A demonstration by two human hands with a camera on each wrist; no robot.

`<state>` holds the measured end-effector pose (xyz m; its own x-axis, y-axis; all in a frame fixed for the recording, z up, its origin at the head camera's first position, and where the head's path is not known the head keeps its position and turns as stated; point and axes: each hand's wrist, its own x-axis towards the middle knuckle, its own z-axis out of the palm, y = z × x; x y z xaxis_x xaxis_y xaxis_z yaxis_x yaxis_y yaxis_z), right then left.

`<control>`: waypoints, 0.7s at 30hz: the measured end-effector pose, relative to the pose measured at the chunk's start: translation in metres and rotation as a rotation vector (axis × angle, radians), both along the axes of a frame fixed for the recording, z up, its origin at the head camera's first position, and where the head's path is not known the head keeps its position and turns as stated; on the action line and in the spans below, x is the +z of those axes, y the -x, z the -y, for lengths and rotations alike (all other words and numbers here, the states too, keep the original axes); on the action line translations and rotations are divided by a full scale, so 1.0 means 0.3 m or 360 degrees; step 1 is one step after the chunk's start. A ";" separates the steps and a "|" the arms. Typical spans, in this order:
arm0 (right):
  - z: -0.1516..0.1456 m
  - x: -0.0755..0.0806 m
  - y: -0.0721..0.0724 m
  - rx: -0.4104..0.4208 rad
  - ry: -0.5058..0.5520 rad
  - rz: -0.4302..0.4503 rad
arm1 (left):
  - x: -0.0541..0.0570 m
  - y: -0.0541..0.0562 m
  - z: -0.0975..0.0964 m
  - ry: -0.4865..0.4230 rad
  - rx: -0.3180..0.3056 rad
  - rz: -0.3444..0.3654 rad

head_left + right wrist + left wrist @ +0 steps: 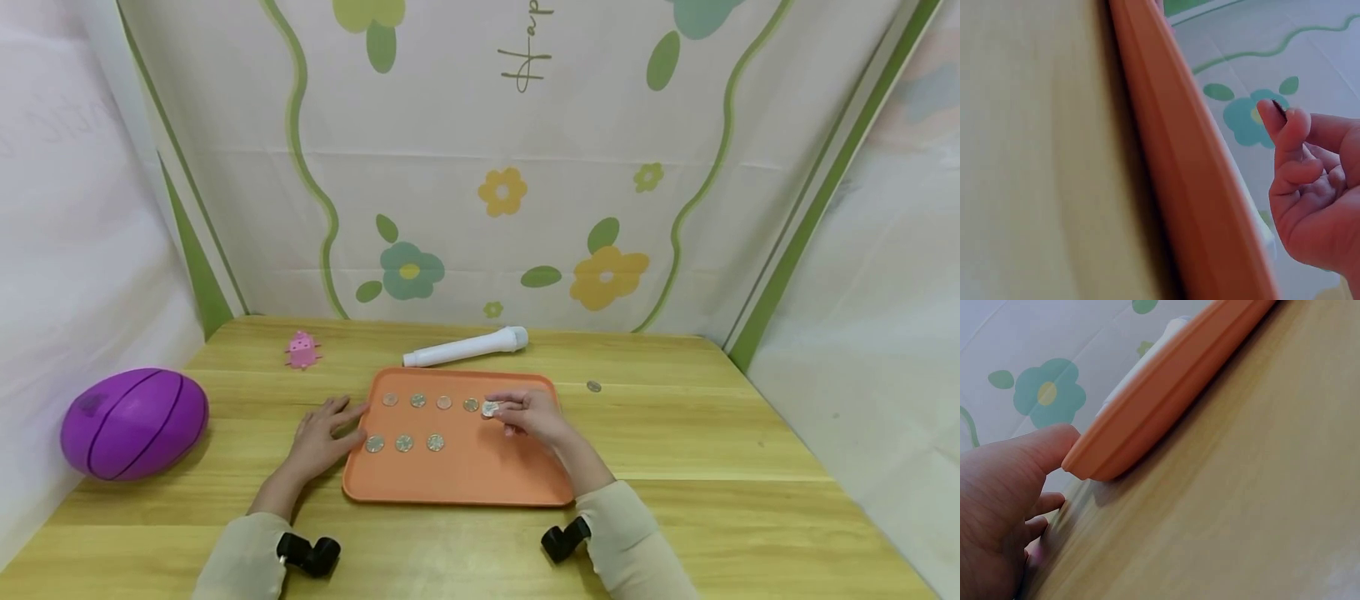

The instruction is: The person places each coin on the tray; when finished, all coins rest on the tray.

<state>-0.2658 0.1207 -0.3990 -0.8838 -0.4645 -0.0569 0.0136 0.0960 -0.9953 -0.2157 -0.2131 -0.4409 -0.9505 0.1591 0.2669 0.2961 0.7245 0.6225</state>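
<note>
An orange tray (480,479) lies on the wooden table with several coins on it in two rows. The far row includes a coppery coin (444,402); the near row ends with a silvery coin (435,442). Between thumb and fingertips my right hand (536,418) pinches a coin (490,408) at the right end of the far row. The right wrist view shows that coin (1279,109) edge-on as a thin dark disc. My left hand (321,442) rests at the tray's left side, fingers spread; in the left wrist view its thumb (1054,445) touches the rim.
Behind the tray lies a white microphone (465,347). One more coin (594,387) is on the table to the right. A pink toy (302,350) sits at the back left, and a purple ball (135,423) stands at the left edge. A flowered cloth (450,108) hangs behind the table.
</note>
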 end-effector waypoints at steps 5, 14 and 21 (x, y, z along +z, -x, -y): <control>0.044 -0.033 -0.012 -0.0004 -0.0040 0.0026 | 0.000 0.001 0.001 0.0002 0.0000 0.0007; 0.078 -0.056 -0.048 0.0033 -0.0120 0.0055 | 0.000 0.001 0.001 -0.0004 -0.0004 0.0000; 0.084 -0.070 -0.051 0.0069 -0.0144 -0.0019 | 0.000 0.000 0.001 -0.0021 -0.0009 0.0002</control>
<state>-0.2505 0.0956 -0.4201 -0.8637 -0.4959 -0.0900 -0.0044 0.1860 -0.9825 -0.2158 -0.2133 -0.4409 -0.9500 0.1609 0.2677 0.2992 0.7146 0.6323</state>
